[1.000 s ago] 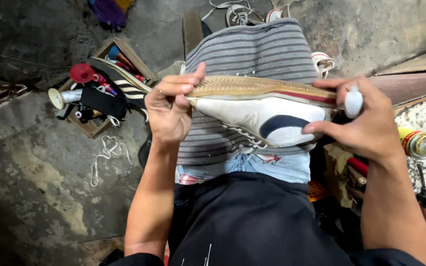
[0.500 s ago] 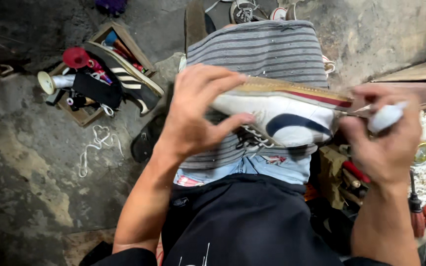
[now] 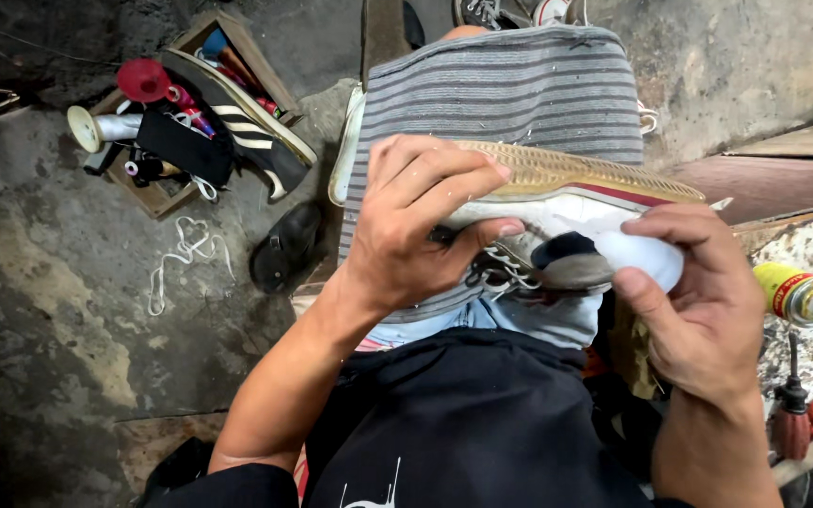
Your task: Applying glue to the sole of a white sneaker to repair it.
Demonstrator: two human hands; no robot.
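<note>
Sideways, then: I see the shoe (image 3: 576, 202) held over the striped cloth (image 3: 510, 94) on the lap, sole up, long axis running left to right between both hands. Left hand (image 3: 416, 226) is clamped over its near end, fingers across the sole and thumb under the upper. Right hand (image 3: 698, 301) pinches a white rag (image 3: 646, 259) against the shoe's side at the far end, touching it. Both hands are on the shoe; the left bears it. A wooden box (image 3: 157, 198) of tools sits well apart at the floor's upper left, a can (image 3: 802, 293) near the right edge.
</note>
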